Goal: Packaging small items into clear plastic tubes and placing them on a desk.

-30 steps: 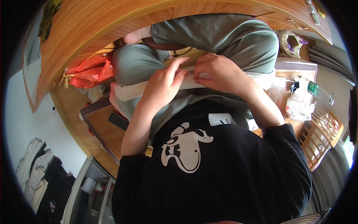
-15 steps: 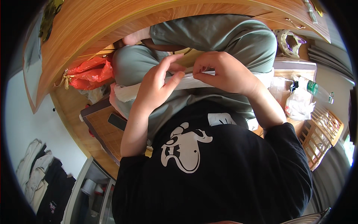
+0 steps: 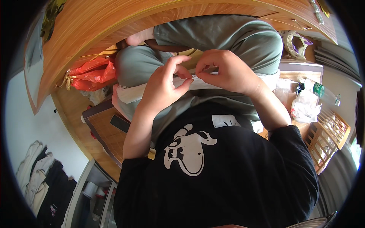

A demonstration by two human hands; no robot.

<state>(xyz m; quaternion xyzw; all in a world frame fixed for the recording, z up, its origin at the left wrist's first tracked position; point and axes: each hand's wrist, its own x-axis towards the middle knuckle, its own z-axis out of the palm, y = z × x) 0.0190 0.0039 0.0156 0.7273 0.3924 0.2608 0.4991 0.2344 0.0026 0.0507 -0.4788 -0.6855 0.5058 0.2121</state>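
Across my lap, from one side of my legs to the other, lies a long bundle of white strands (image 3: 131,94), thready at its left end. Just above it my left hand (image 3: 162,83) has the thumb and a finger brought together in a pinch. Close by, my right hand (image 3: 224,74) pinches too, its fingers curled and its fingertips almost meeting those of the left. Whatever thin thing may be between the fingertips is too small to make out. The middle of the bundle is partly hidden behind both hands.
A wooden desk (image 3: 114,26) curves along the far side. A red plastic bag (image 3: 93,76) hangs at the left, near a dark phone (image 3: 119,124) on a mat. On the right are a bottle with a green label (image 3: 318,90), a white plastic bag (image 3: 304,108) and a wooden rack (image 3: 327,138).
My left hand has shifted slightly right, and its thumb and finger have closed into a pinch near the right fingertips. The right hand has barely moved.
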